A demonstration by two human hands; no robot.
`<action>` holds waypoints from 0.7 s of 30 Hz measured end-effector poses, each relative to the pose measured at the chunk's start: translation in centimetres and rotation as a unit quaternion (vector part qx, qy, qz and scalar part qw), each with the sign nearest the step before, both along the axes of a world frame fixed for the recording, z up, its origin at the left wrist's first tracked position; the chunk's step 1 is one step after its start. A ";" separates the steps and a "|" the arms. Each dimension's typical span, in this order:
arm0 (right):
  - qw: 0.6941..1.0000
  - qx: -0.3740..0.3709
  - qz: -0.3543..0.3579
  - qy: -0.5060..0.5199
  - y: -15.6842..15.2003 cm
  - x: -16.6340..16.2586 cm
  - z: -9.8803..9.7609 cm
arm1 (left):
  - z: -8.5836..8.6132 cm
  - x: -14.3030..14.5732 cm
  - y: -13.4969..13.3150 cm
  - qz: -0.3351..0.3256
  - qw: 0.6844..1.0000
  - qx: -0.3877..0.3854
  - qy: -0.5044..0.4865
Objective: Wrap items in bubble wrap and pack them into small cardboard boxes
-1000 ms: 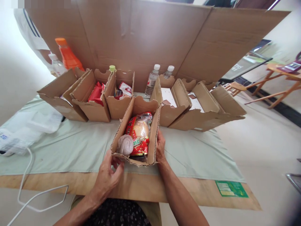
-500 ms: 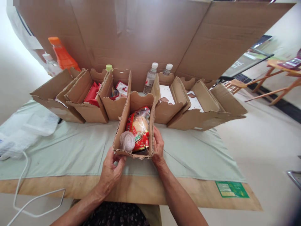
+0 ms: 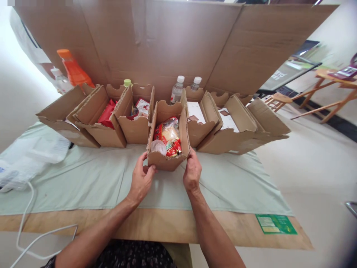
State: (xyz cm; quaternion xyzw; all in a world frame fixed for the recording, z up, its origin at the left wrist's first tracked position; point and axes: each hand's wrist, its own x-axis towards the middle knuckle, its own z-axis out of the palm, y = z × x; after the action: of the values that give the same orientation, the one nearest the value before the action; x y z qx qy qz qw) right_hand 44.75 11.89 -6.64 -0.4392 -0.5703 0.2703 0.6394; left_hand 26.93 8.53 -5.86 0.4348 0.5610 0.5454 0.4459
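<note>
at six o'clock the bare wooden edge of the counter runs nearest, with a green card lying on it toward four; its pale print is too small to read. past the edge a light green cloth covers the counter.

the left grip is closed on the near left corner of an open cardboard box, thumb against the front panel, at the box's eight o'clock. the right grip is closed on the right wall by the near corner, at four. the box thus sits between both grips and just beyond them; whether its base rests on the cloth cannot be told.

inside, a crinkled pale roll lies at seven o'clock, touching a red snack bag that bears chinese characters, partly hidden and not legible here.

farther off, a box with a red packet stands at ten, and one with a white carton at one. behind, toward twelve, is a clear bottle, its label unreadable; an orange bottle leans at ten before a tall cardboard panel.
</note>
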 end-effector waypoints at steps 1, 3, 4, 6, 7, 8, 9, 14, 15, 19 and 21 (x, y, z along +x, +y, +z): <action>1.000 0.000 -0.008 -0.005 0.0 0.1 0.0 | 0.2 0.3 1.0 0.006 1.000 0.007 -0.006; 1.000 -0.012 -0.018 -0.015 0.0 0.1 0.1 | 0.5 0.8 2.9 0.016 1.000 0.019 -0.017; 0.999 -0.024 -0.022 -0.018 0.0 0.0 0.2 | 0.5 1.1 3.8 0.022 0.999 0.024 -0.020; 0.998 -0.050 -0.035 -0.015 0.1 -0.3 0.2 | 0.4 1.5 5.6 0.036 0.999 0.031 -0.019; 0.997 -0.062 -0.042 -0.013 0.1 -0.4 0.1 | 0.4 1.8 6.4 0.044 0.998 0.033 -0.015; 0.996 -0.070 -0.048 -0.012 0.1 -0.5 0.1 | 0.3 2.0 7.2 0.052 0.998 0.036 -0.011; 0.996 -0.075 -0.050 -0.013 0.1 -0.6 0.0 | 0.2 2.2 8.0 0.059 0.998 0.039 -0.007; 0.994 -0.093 -0.043 -0.030 0.2 -0.6 -0.4 | -0.5 2.7 10.2 0.076 0.996 0.046 -0.006; 0.994 -0.096 -0.044 -0.030 0.2 -0.6 -0.4 | -0.6 2.7 10.2 0.075 0.996 0.046 -0.006; 0.992 -0.112 -0.026 -0.046 0.4 -0.5 -0.9 | -1.7 2.6 9.3 0.073 0.996 0.059 0.007; 0.991 -0.118 -0.001 -0.069 0.5 -0.5 -1.3 | -2.3 2.6 8.7 0.078 0.994 0.071 0.013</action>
State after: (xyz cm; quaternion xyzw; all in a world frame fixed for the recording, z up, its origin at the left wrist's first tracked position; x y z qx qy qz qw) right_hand 44.21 12.39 -7.90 -0.5294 -0.5769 0.3044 0.5424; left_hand 29.54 17.20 -8.14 0.4269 0.5591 0.6112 0.3628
